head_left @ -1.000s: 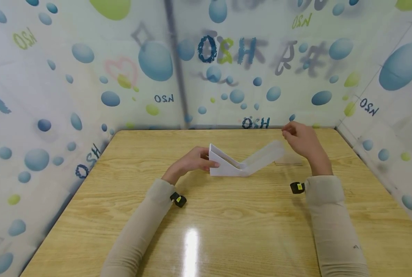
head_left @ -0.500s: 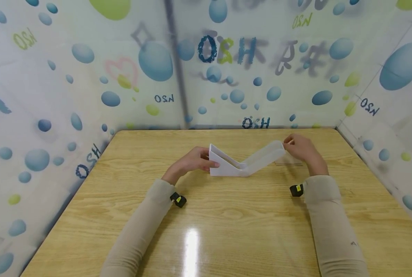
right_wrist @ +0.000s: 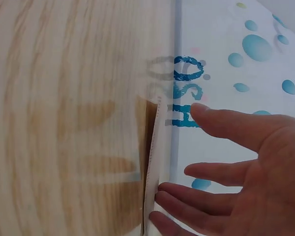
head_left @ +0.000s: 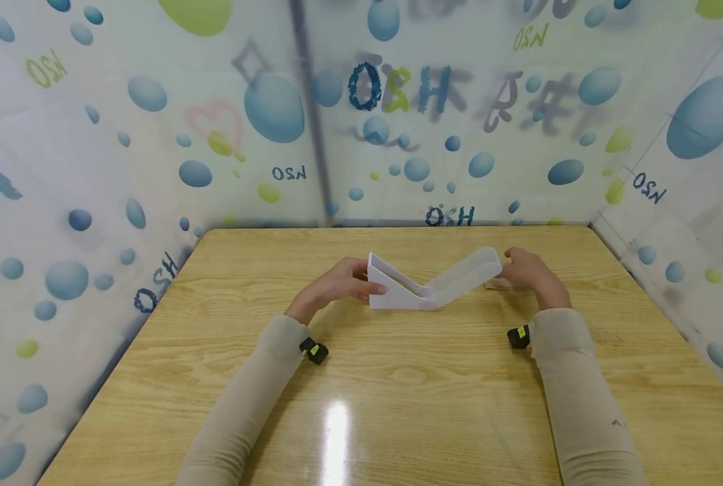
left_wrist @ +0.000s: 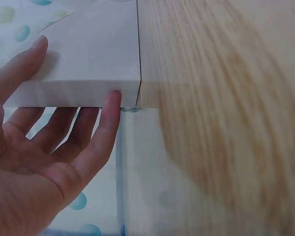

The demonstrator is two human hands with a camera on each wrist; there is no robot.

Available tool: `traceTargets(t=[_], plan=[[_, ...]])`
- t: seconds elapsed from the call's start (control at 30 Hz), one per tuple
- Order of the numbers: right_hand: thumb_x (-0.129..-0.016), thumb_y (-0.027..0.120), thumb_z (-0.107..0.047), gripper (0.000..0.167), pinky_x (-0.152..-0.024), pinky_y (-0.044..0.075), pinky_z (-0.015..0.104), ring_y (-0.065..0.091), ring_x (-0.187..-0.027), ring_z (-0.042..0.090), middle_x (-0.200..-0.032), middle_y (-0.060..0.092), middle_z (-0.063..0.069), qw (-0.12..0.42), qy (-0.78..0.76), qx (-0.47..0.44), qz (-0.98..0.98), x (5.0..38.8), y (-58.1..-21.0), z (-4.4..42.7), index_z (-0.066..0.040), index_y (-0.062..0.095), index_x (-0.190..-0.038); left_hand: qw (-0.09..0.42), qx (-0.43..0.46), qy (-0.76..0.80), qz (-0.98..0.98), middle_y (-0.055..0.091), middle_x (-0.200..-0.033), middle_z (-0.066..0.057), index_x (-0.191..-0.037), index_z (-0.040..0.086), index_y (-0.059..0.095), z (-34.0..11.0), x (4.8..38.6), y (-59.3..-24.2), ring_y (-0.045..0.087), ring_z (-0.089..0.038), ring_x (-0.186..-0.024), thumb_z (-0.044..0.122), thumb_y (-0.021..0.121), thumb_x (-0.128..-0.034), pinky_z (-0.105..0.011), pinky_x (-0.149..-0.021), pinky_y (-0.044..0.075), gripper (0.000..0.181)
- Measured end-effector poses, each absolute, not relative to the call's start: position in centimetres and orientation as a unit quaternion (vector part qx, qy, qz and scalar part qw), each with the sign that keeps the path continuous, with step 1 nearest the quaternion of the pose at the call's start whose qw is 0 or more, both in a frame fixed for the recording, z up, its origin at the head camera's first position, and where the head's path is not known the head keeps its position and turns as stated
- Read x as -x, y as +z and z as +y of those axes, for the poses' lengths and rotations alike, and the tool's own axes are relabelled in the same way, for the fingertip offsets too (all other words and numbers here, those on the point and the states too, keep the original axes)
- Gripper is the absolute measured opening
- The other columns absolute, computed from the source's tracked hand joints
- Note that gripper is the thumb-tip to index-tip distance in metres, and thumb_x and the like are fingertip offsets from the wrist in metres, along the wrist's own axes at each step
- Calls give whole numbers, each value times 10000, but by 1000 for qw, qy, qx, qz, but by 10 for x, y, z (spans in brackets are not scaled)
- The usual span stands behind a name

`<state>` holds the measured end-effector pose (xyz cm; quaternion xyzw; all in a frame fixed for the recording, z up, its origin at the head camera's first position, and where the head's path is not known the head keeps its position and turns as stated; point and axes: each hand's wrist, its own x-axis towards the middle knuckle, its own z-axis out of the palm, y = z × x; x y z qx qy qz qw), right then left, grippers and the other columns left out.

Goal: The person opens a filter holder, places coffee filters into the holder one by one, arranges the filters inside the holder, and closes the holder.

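A white box (head_left: 391, 293) with sloping sides stands on the table; its pale translucent lid (head_left: 467, 275) slants up to the right. My left hand (head_left: 341, 279) grips the box's left end. In the left wrist view, the thumb lies on the side face of the box (left_wrist: 98, 54) and one fingertip presses its end; the other fingers go behind. Just beyond the lid, my right hand (head_left: 530, 273) is low over a thin flat piece (head_left: 499, 285). The right wrist view shows fingertips of the right hand (right_wrist: 236, 182) at the piece's dotted edge (right_wrist: 153, 152), thumb apart.
The wooden table (head_left: 361, 358) reaches back to a wall sheet (head_left: 367, 135) printed with drops and letters. A bright reflection lies on the tabletop near the front. Small black cameras (head_left: 314, 351) sit on both wrists.
My right hand has come down from above the lid's raised end to the flat piece behind it. The left hand and the box have stayed in place.
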<state>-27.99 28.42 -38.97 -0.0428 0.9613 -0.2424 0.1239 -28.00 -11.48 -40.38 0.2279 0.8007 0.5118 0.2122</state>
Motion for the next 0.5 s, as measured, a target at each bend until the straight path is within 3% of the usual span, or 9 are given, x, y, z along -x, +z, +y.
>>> traceTargets(t=[0.2, 0.5], plan=[[-1025, 511, -329, 683, -1071, 431, 668, 494, -1299, 579, -1445, 464, 427, 98, -244, 41, 964, 282, -394, 284, 200, 401, -1443, 212, -229, 511, 801, 732, -1204, -119, -1308, 104, 668, -115, 280, -404, 700, -207, -991, 195, 754, -947, -400, -829, 612, 382], [-956, 663, -204, 691, -1111, 381, 672, 439, -1329, 564, -1494, 423, 396, 119, -250, 5, 961, 283, -401, 289, 175, 391, -1466, 214, -224, 513, 801, 729, -1215, -115, -1309, 112, 669, -114, 279, -403, 700, -221, -1012, 209, 757, -948, -363, -821, 613, 384]])
